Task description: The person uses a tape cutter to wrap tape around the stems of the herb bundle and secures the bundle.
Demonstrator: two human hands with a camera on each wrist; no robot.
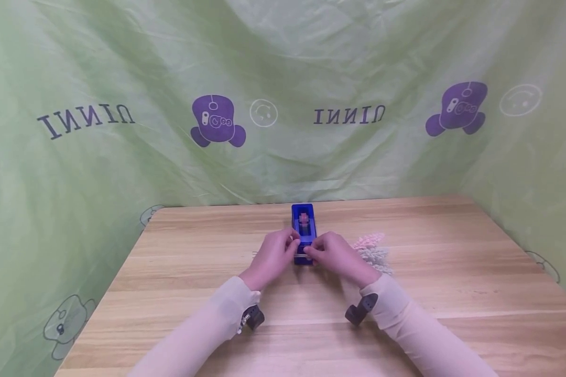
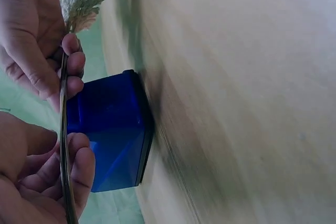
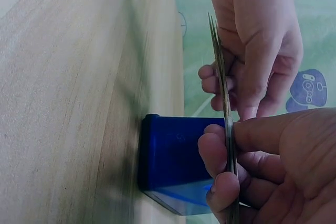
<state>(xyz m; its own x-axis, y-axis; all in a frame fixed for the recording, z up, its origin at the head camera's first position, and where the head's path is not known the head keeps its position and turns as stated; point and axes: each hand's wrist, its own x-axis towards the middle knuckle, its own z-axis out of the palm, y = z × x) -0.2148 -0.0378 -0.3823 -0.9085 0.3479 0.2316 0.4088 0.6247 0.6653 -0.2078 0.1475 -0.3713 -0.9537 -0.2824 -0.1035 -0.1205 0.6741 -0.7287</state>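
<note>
A thin bundle of flower stems (image 2: 64,116) runs across both hands, held level just over the near end of a blue tape dispenser (image 1: 303,209). My left hand (image 1: 274,252) has its fingers curled round the bare end of the stems. On the other side, my right hand (image 1: 334,253) pinches them between thumb and fingers, closer to the flower heads. Those heads, fluffy grey-white (image 1: 376,258) and pink (image 1: 370,241), stick out past the right hand. A pinkish roll (image 1: 304,220) sits in the dispenser's slot. The right wrist view shows the stem tips (image 3: 212,24) beyond the left hand.
The dispenser stands on a wooden table (image 1: 193,235), close to its back edge. Behind and at both sides hangs a green printed cloth (image 1: 283,162). Black wrist devices (image 1: 360,310) are strapped at both sleeves.
</note>
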